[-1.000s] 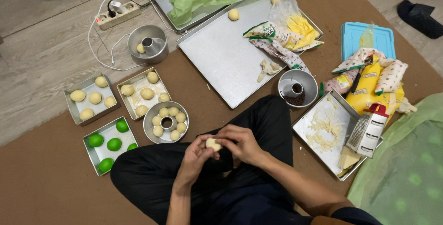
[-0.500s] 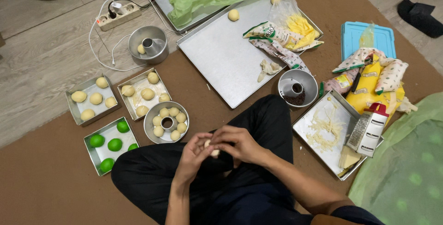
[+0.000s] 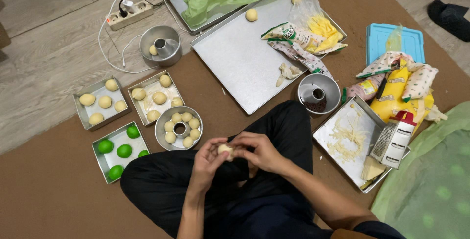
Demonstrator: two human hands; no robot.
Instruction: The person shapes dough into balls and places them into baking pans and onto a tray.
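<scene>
Head view shows me pinching a small dough ball [image 3: 225, 150] over my lap, left hand [image 3: 208, 163] cupped under it and right hand [image 3: 259, 152] curled over its top, fingers closed lightly around it. To do it well, I judge I should press gently and turn it evenly, sealing any seam before it joins the ring pan [image 3: 172, 140] just beside my knee.

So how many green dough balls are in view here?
4, all in the square tin at lower left: one at its top, two in the middle, one at the bottom. A possible fifth peeks out at its right edge.
</scene>
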